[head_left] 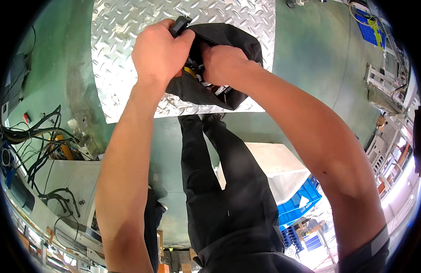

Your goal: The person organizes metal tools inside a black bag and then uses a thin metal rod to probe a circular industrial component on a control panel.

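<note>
A black fabric bag (pixel 226 34) lies with its mouth open on a silvery diamond-plate sheet (pixel 124 59). My left hand (pixel 158 52) is closed at the bag's left rim. A stubby black piece (pixel 180 26) sticks up between its thumb and forefinger; whether it belongs to the bag I cannot tell. Reaching into the bag from the right, my right hand (pixel 224 63) has curled fingers, and their tips are hidden. Below the hands, dark, yellow (pixel 189 71) and shiny metal items (pixel 222 89) show inside the bag, too jumbled to name.
Tangled black cables (pixel 42 132) lie at the left by a pale cabinet (pixel 71 177). A white box (pixel 278 166) and a blue crate (pixel 301 202) stand right of my legs. White racks (pixel 383 88) line the far right, with a blue basket (pixel 370 29) beyond. Green floor surrounds the sheet.
</note>
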